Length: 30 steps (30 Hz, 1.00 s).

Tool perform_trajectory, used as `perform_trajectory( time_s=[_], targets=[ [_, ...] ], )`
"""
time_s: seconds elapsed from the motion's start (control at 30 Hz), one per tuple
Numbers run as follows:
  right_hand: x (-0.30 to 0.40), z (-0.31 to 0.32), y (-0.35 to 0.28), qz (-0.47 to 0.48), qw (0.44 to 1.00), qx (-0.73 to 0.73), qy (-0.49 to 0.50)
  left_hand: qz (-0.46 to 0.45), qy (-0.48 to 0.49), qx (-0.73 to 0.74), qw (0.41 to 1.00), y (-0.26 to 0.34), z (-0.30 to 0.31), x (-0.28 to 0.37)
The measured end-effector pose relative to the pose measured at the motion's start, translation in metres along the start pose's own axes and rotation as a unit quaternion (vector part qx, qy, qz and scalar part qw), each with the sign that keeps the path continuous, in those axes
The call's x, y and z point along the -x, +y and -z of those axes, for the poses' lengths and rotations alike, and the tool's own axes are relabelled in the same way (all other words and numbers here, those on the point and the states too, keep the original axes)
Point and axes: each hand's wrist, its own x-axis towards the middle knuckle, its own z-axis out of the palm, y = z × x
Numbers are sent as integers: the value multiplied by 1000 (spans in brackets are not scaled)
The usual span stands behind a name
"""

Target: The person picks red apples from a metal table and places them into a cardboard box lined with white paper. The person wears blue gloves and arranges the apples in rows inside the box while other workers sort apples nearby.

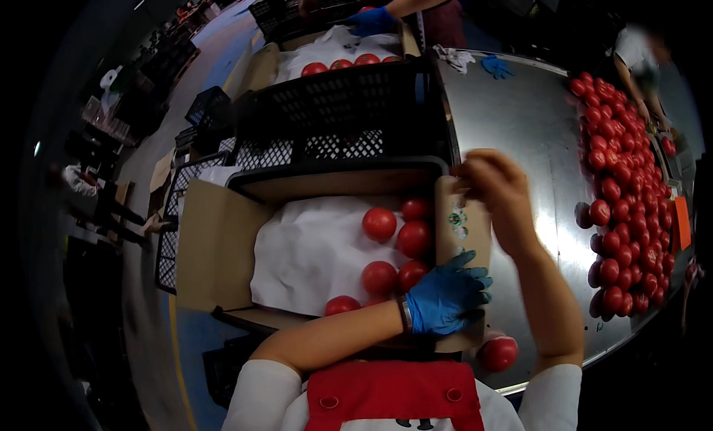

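Observation:
A cardboard-lined crate [209,244] stands before me, with white paper [312,247] inside. Several red tomatoes [379,224] rest on the paper, mostly along the right side. My left hand [448,294], in a blue glove, lies on the right cardboard flap [480,225], fingers spread. Bare and blurred, my right hand [490,174] is bent over the flap's upper end near round stickers [458,218]; whether it holds anything cannot be told. A single tomato [499,353] sits on the metal table just below the flap.
The metal table [501,119] bears many tomatoes [624,208] at its right, a crumpled blue glove [497,67] and a white cloth [455,57]. Black plastic crates [340,102] stand beyond my crate. A co-worker's gloved hand [373,22] is over another tomato box; another person [640,63] stands across the table.

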Motion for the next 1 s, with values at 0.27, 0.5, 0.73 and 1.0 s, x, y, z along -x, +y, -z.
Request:
perform_trajectory(
  time_s=[0.27,0.5,0.73,1.0],
  targets=[
    [-9,-114,59,-108,976,-185,31,161,-13,388,908,8,62,76],
    [-9,-73,96,-83,975,-127,160,368,14,202,907,-53,40,118],
    [-9,-67,115,14,985,154,81,383,-38,167,908,-70,9,106],
    [-2,-66,111,-90,958,207,-175,428,164,744,486,-85,60,133]
  ],
)
